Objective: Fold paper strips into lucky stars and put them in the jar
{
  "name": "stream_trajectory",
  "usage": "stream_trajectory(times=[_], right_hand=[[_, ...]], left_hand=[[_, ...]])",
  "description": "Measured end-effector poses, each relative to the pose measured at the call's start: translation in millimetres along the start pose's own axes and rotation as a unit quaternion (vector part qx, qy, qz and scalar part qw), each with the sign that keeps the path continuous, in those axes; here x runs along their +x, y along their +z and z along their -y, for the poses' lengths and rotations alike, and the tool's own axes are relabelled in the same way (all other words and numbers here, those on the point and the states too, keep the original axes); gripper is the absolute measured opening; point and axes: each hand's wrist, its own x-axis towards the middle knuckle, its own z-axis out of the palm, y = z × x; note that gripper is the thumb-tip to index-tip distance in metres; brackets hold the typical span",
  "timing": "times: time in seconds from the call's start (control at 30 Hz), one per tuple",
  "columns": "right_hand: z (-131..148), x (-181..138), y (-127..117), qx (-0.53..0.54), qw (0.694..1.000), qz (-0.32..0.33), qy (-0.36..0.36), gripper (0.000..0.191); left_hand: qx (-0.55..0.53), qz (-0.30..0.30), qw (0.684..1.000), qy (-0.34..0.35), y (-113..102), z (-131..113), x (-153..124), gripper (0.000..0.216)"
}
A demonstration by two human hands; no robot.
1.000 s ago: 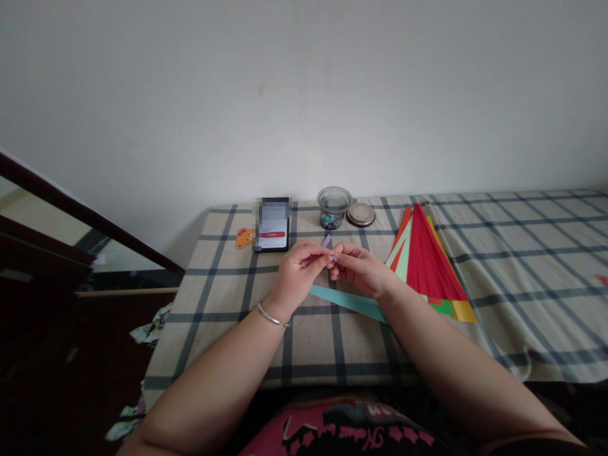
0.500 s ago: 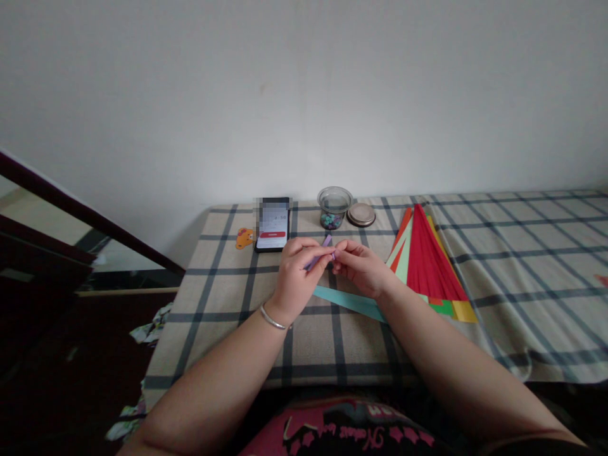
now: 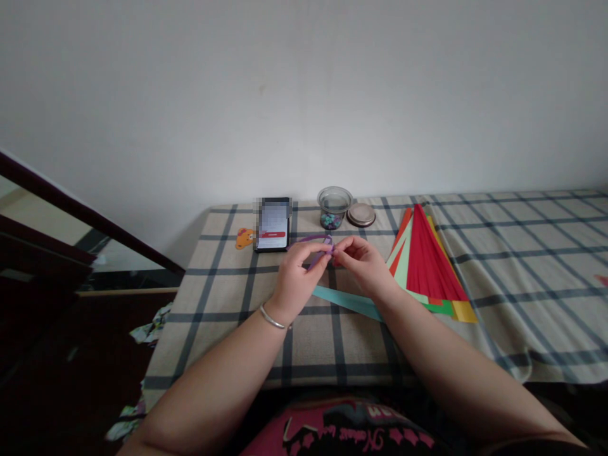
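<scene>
Between the fingertips of both hands is a purple paper strip [image 3: 315, 258], held just above the table. My left hand [image 3: 300, 267] is closed on it with thumb and forefinger, and part of the strip loops out behind the fingers. My right hand [image 3: 360, 259] pinches the strip's folded end; the fingers hide the exact fold. Under the wrists lies a light blue paper strip [image 3: 349, 303], partly covered by the right forearm. To the right of my right hand, a fan of paper strips [image 3: 432, 266] in red, orange, green and yellow is spread out.
A clear plastic cup [image 3: 334, 208] holding small teal and purple pieces stands behind the hands, with a round lid [image 3: 361, 215] beside it. Left of it lie a phone [image 3: 272, 231] and an orange bear figure [image 3: 244, 239]. A checked cloth [image 3: 228, 342] covers the table, against a wall.
The purple strip now shows a loop behind my left fingers, where before a short straight end stuck up. My right fingers have shifted slightly against it.
</scene>
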Motion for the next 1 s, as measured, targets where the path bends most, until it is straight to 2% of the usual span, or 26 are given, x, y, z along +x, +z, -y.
stream_trajectory(times=[0.17,0.3,0.53,0.67,1.0], right_hand=[[2.6,-1.4,-0.3,0.033,0.997,0.010,0.063,0.037],[4.4,-2.5,-0.1,0.064,0.994,0.032,0.085,0.033],[5.7,-3.0,0.7,0.081,0.994,0.025,0.062,0.033],[5.3,-2.5,-0.6,0.080,0.994,0.024,0.067,0.034],[0.3,-0.3,-3.1,0.184,0.967,0.082,0.155,0.029]], left_hand=[[-0.117,-0.019,0.989,-0.090,4.7,8.5,-1.8,0.010],[-0.177,-0.013,0.977,-0.115,7.1,10.1,-1.7,0.016],[-0.144,0.000,0.985,-0.094,5.4,5.1,-0.4,0.006],[-0.110,0.009,0.992,-0.058,2.8,3.8,-0.4,0.003],[-0.072,0.028,0.996,0.033,-1.7,0.8,1.1,0.005]])
